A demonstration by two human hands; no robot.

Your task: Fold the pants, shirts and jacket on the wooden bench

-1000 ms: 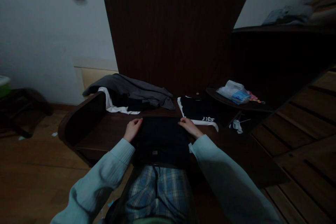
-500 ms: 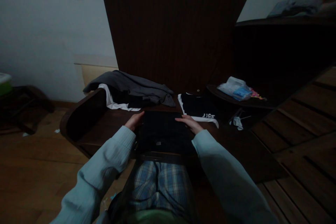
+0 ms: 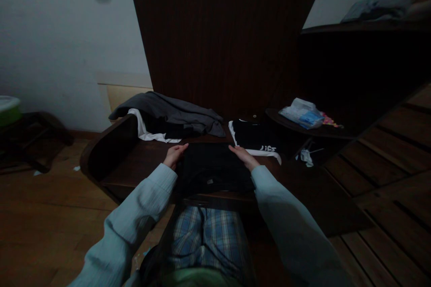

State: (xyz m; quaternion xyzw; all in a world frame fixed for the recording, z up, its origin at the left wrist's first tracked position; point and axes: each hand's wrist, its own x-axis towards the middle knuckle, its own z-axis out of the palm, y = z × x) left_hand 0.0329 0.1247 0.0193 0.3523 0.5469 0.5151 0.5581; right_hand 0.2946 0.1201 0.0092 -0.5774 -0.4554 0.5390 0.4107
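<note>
A black garment point(image 3: 212, 166) on the bench point(image 3: 134, 166) is pressed flat between left hand point(image 3: 174, 156) and right hand point(image 3: 243, 156), grips open; squaring its edges comes next

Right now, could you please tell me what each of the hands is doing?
Left hand: open, fingers flat at the left edge of the folded black garment.
Right hand: open, resting on the garment's right edge, not gripping.
</note>
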